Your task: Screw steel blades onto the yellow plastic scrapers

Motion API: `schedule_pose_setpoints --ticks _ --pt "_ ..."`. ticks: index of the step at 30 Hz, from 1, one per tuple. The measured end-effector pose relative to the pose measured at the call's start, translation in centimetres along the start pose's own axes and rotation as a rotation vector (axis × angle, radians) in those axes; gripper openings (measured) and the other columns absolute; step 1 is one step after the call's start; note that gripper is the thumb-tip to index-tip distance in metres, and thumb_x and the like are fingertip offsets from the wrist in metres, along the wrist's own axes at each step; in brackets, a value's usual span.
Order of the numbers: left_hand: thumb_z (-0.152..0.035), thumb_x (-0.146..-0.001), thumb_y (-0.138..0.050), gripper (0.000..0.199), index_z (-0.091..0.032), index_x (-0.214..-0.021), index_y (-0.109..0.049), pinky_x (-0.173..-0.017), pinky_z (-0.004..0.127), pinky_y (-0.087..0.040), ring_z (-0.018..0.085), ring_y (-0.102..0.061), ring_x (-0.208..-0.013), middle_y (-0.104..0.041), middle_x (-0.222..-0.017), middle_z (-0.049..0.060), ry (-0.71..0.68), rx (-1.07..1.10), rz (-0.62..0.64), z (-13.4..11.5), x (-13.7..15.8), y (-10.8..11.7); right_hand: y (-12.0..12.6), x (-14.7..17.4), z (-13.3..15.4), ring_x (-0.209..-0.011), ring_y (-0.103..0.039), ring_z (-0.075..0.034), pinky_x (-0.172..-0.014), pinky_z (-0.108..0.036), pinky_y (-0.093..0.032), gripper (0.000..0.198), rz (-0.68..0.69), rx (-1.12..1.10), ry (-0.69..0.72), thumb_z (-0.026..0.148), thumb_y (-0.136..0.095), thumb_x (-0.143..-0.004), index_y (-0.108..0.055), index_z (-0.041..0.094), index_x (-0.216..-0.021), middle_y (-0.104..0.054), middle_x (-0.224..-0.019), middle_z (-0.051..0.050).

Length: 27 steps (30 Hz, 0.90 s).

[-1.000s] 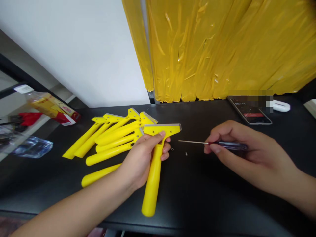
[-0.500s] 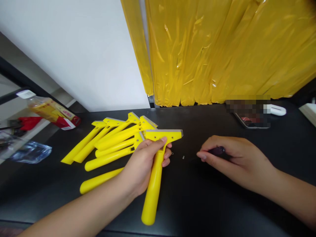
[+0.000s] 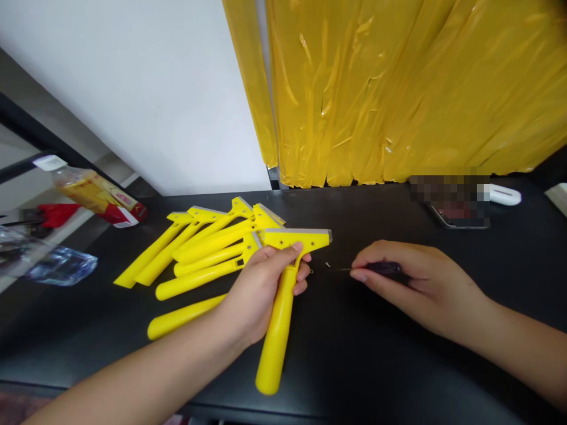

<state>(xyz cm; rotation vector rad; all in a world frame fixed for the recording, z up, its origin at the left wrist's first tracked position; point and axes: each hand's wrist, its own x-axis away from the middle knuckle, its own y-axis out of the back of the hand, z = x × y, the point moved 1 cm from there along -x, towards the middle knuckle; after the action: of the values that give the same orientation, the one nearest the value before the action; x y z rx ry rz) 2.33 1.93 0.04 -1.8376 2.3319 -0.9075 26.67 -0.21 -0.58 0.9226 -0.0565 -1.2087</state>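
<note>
My left hand [image 3: 254, 289] is closed around the neck of a yellow scraper [image 3: 275, 336], thumb on its front. The scraper's wide head with a grey blade edge points away from me, and two small holes or screws show in it. In my right hand [image 3: 432, 286] is a dark-handled screwdriver [image 3: 384, 268], pinched between thumb and fingers. Its thin shaft points left, the tip close to a small screw [image 3: 328, 264] on the table; I cannot tell whether they touch. Several more yellow scrapers [image 3: 212, 243] lie in a loose pile left of my left hand.
The black table [image 3: 363, 366] reaches back to a white panel [image 3: 133, 88] and yellow plastic sheeting [image 3: 336, 88]. A drink bottle [image 3: 95, 192] lies at the left near clear plastic packaging [image 3: 62, 265]. A partly blurred phone [image 3: 465, 225] and a white object [image 3: 507, 195] are at the back right.
The screwdriver in my right hand has turned, so its thin shaft now shows, pointing left toward the small screw. My left hand keeps the scraper in much the same place.
</note>
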Motion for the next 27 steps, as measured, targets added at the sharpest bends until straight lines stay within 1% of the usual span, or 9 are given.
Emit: schedule_pose_setpoints --ticks 7,13,17,22,27 --pt "-0.022 -0.095 -0.079 0.017 -0.007 -0.087 -0.075 -0.053 0.02 -0.042 0.011 -0.054 -0.064 -0.066 -0.082 0.007 0.011 0.006 -0.011 0.2 0.0 0.0 -0.1 -0.1 -0.3 -0.08 -0.071 -0.009 -0.074 -0.019 -0.055 0.003 -0.043 -0.015 -0.072 0.031 -0.071 -0.107 -0.073 0.029 -0.106 -0.077 -0.093 0.005" --pt "-0.022 -0.094 -0.079 0.017 -0.007 -0.087 -0.075 -0.052 0.02 -0.041 0.011 -0.053 -0.063 -0.065 -0.081 0.007 0.008 -0.002 -0.002 0.1 0.2 0.0 0.0 0.0 -0.7 -0.083 -0.074 -0.013 -0.075 -0.022 -0.057 0.012 -0.07 -0.038 -0.162 0.041 -0.071 -0.106 -0.072 0.028 -0.106 -0.077 -0.093 0.003" --pt "-0.024 -0.093 -0.08 0.018 -0.007 -0.087 -0.075 -0.052 0.02 -0.042 0.011 -0.053 -0.063 -0.065 -0.081 0.006 0.008 -0.005 0.004 0.1 0.2 0.0 0.0 -0.1 -1.1 -0.083 -0.074 -0.013 -0.074 -0.022 -0.056 0.015 -0.073 -0.065 -0.206 0.044 -0.071 -0.105 -0.073 0.029 -0.104 -0.077 -0.092 0.003" --pt "-0.024 -0.093 -0.081 0.018 -0.008 -0.086 -0.075 -0.051 0.02 -0.041 0.011 -0.053 -0.063 -0.066 -0.081 0.007 0.007 -0.003 0.003 0.1 0.1 0.0 -0.1 0.0 -1.2 -0.085 -0.073 -0.012 -0.077 -0.022 -0.056 0.014 -0.019 -0.113 -0.2 0.044 -0.071 -0.106 -0.073 0.029 -0.105 -0.076 -0.093 0.003" --pt "-0.023 -0.092 -0.081 0.018 -0.008 -0.085 -0.075 -0.051 0.02 -0.041 0.011 -0.054 -0.063 -0.066 -0.079 0.007 0.001 0.001 -0.009 0.1 0.2 0.0 0.0 0.0 -0.5 -0.08 -0.07 -0.01 -0.074 -0.02 -0.054 0.011 0.012 -0.095 -0.124 0.038 -0.07 -0.107 -0.072 0.029 -0.104 -0.075 -0.091 0.004"
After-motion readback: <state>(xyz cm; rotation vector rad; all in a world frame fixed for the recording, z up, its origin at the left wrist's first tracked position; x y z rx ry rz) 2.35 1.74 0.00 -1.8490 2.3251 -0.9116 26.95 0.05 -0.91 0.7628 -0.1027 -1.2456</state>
